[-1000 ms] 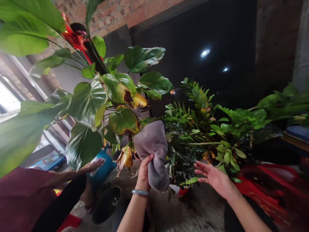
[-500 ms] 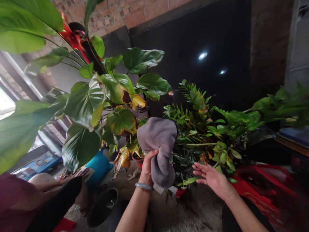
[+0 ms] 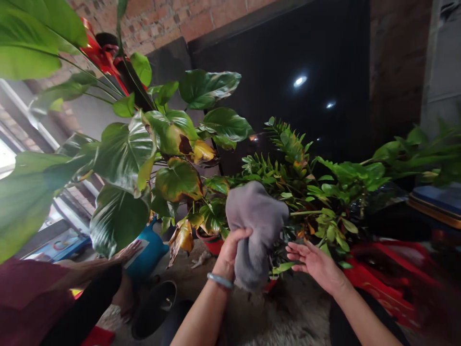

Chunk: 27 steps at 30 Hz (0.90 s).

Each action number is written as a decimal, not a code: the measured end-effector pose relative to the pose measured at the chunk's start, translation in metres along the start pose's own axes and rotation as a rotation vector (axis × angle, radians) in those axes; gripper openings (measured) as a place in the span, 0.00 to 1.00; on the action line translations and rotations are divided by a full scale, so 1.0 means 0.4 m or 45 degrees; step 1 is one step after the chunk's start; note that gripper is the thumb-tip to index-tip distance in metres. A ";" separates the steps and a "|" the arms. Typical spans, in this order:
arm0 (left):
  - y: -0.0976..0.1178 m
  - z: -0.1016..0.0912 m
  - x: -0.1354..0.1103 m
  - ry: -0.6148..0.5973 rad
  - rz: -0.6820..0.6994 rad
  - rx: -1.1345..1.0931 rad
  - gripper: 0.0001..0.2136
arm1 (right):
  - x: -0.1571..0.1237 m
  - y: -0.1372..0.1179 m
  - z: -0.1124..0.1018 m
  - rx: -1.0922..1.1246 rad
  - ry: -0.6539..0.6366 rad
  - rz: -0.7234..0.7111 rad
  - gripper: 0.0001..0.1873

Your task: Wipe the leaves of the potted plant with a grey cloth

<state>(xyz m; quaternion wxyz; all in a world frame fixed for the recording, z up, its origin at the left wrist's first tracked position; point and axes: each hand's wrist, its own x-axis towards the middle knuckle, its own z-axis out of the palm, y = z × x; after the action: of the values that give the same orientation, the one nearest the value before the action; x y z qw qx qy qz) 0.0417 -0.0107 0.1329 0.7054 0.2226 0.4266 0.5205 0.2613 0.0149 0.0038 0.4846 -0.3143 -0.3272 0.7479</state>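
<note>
A bunched grey cloth [image 3: 255,216] is gripped in my left hand [image 3: 232,252], thumb across its front, with the wrist wearing a pale bangle. Its upper part flops over to the right and is slightly blurred. To the right, my right hand [image 3: 313,264] is held with palm partly up and fingers stretched apart, holding nothing. Just beyond it are the leaves of a low green plant [image 3: 333,235]. Behind the cloth grows a bushy plant with small leaves [image 3: 288,149]. A large-leaved plant [image 3: 126,154] with several yellowed, browned leaves rises on the left.
A co-worker's hand [image 3: 126,252] is by a blue container [image 3: 149,250] at lower left. A black bucket [image 3: 154,307] stands on the floor. On the right are a red basket-like container [image 3: 392,283] and stacked items [image 3: 435,206]. A dark panel [image 3: 281,57] stands behind.
The grey cloth in my left hand has moved right, toward my right hand, and its top has folded over. My right hand stays almost in place, open. The co-worker's hand has shifted slightly toward the blue container.
</note>
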 end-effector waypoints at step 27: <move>-0.186 -0.166 -0.028 -0.141 0.100 0.537 0.17 | 0.019 0.014 -0.019 -0.043 0.224 0.120 0.20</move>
<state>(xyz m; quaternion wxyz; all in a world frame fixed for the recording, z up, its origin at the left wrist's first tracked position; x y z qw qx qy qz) 0.0255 -0.0563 0.0450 0.6448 0.4099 0.4775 0.4338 0.2619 0.0215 -0.0062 0.4704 -0.4018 -0.2809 0.7337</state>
